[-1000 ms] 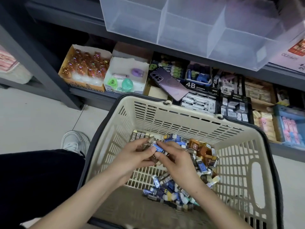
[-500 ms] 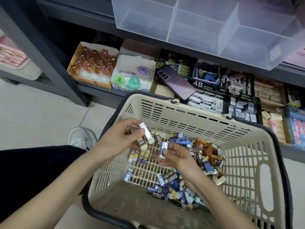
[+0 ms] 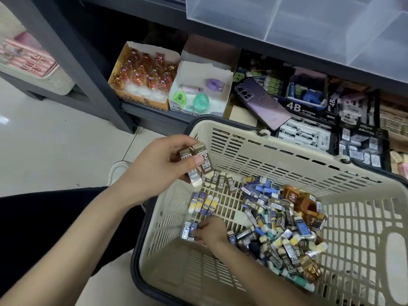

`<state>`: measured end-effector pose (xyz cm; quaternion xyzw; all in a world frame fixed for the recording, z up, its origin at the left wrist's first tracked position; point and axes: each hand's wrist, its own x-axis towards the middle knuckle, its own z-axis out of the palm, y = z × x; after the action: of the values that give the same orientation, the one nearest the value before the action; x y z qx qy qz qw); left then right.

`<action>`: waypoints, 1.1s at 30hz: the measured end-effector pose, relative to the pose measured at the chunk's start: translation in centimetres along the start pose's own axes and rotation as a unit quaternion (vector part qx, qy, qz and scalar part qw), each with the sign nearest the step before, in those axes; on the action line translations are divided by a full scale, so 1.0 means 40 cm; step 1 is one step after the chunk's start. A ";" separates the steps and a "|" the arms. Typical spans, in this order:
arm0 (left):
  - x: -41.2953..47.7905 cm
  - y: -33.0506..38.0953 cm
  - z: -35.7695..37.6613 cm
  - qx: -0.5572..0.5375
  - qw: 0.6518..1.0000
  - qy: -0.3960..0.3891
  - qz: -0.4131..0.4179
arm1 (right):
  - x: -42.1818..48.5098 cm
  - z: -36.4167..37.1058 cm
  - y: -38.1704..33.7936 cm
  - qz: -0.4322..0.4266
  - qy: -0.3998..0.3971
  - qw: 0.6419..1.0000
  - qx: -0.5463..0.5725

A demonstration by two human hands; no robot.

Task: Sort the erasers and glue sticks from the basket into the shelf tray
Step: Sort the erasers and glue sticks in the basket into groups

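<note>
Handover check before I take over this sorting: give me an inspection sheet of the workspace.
Surface: tiled floor under beige basket.
Job's things: mixed eraser pile in basket; brown 2B row and blue-yellow row laid out; clear shelf tray above.
Clutter: purple phone on shelf stock.
Grippers: left hand holds brown erasers; right hand rests on silver-blue erasers, grip unclear.
Cables: nothing seen.
Surroundings: dark shelving, orange box, white shoe.

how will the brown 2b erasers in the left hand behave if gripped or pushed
Probably light and stiff: the left hand pinches at least two brown erasers with thumb and fingertips. Their flat-sided block shape suggests they slide rather than roll. Paper sleeves likely give decent grip.
</note>
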<state>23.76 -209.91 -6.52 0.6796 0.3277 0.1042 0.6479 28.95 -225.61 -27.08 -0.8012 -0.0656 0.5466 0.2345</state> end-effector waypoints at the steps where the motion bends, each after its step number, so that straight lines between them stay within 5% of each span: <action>1: 0.003 -0.005 0.001 0.002 1.000 -0.005 -0.005 | 0.009 0.006 0.008 -0.021 0.004 0.999 -0.024; 6: 0.003 -0.025 0.003 0.034 0.999 -0.023 -0.017 | -0.032 -0.026 0.006 -0.099 0.000 0.981 -0.166; 9: -0.001 -0.032 0.008 0.028 0.999 -0.031 -0.032 | -0.124 -0.123 -0.082 -0.139 -0.032 0.990 0.017; 12: -0.003 -0.031 0.016 0.028 0.997 -0.050 -0.042 | -0.228 -0.234 -0.181 -0.203 -0.091 0.940 0.259; 17: -0.002 -0.035 0.048 0.041 0.995 -0.073 -0.048 | -0.307 -0.286 -0.236 -0.324 -0.054 0.928 0.178; 26: 0.011 -0.032 0.013 -0.004 0.998 0.065 -0.017 | -0.111 -0.283 -0.073 -0.065 0.021 0.937 0.344; 33: 0.023 -0.025 0.020 -0.068 0.994 0.085 0.000 | 0.038 -0.217 -0.096 -0.045 0.131 0.930 0.341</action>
<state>24.59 -210.07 -7.85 0.6229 0.3740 0.1839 0.6621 38.02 -224.31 -24.11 -0.7336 0.1199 0.4154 0.5243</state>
